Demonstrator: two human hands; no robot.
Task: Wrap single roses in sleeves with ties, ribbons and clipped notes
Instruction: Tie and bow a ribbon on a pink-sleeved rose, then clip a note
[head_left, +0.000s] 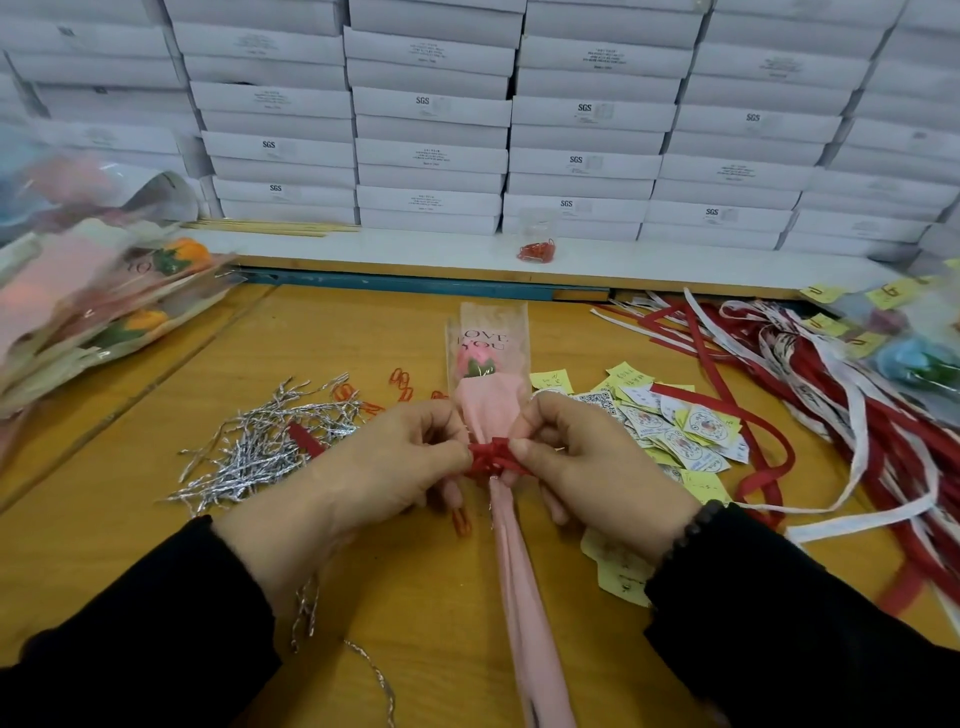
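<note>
A single head-worn camera looks forward and down, close over the wooden surface, with stacked white boxes filling the far background.

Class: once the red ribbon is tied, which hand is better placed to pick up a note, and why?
Right hand: the notes lie just beside it, while the left hand sits by the silver ties. Both now pinch the ribbon.
</note>
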